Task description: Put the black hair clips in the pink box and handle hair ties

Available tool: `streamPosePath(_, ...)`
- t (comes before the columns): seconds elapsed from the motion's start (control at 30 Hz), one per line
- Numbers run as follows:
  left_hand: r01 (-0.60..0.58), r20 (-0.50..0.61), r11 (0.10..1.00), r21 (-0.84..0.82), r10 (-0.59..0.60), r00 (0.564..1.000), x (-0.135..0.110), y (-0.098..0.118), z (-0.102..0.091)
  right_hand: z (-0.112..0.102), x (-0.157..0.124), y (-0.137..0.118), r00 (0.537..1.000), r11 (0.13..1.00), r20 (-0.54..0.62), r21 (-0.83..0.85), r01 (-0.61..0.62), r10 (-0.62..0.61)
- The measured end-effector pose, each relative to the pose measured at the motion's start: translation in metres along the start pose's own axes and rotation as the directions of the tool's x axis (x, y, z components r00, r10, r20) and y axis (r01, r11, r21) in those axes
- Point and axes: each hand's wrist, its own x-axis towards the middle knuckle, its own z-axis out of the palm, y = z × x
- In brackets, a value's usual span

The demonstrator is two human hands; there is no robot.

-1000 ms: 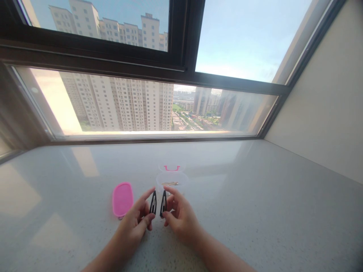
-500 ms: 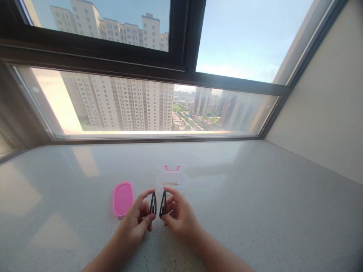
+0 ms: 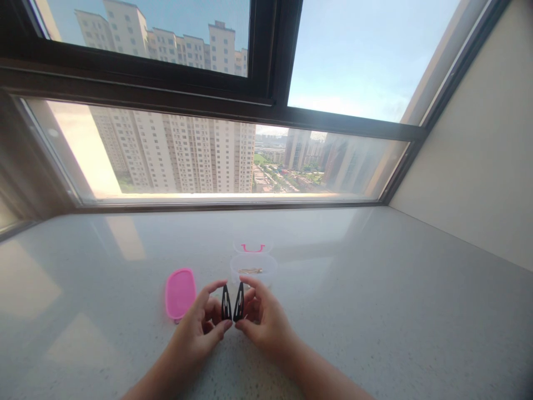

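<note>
Between the thumb and index finger of my left hand (image 3: 208, 316) a black snap hair clip (image 3: 226, 304) is pinched upright, its narrow end at the top. My right hand (image 3: 262, 311) pinches a second black hair clip (image 3: 239, 303) the same way. The clips stand side by side, their lower ends almost meeting and their tips apart. Just beyond my fingers stands a clear plastic box (image 3: 270, 265), partly hidden by my right hand. Inside it lie gold-coloured hairpins (image 3: 251, 271), too small to make out fully.
Left of my hands lies a pink lid-like tray (image 3: 180, 293) on the speckled white sill (image 3: 375, 311). Behind the box is a clear piece with a pink handle (image 3: 253, 248). A dark-framed window (image 3: 233, 208) closes off the back, and a pale wall (image 3: 470, 150) rises at right.
The lower ends of the two clips have come closer together. My left thumb has shifted slightly right. The box and the pink tray have stayed in place.
</note>
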Motion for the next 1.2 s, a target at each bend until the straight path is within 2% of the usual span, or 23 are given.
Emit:
streamPosePath(0.73,-0.021,-0.011,1.0,-0.013,0.021,1.0,-0.0008,-0.0049,0.0,0.0012,-0.0002,0.0011,1.0,0.999,-0.02,-0.04,0.017,-0.018)
streamPosePath(1.2,-0.025,0.059,0.999,-0.047,0.027,0.998,-0.0014,-0.0011,0.001,0.0027,0.0001,-0.0006,0.999,1.0,-0.031,0.007,0.01,-0.009)
